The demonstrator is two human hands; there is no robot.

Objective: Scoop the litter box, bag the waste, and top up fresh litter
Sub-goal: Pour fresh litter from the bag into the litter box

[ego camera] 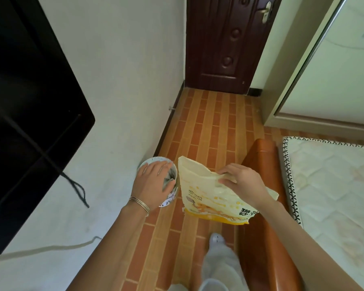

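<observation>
Right hand (243,181) pinches the upright litter bag (208,198), mouth up; left hand (153,182) clasps tub (149,161).

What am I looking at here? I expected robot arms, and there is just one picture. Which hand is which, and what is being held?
There is no machine. A person works with bare hands, and the single picture comes from a camera worn on their head, looking forward and down. The left hand, with bangles at the wrist, lies over the mouth of a round tub near the wall; I cannot tell whether it grips anything. The right hand grips the crumpled top of a yellow cat litter bag over the tiled floor. To the right are an orange padded edge and a mattress. No litter box is in view.
</observation>
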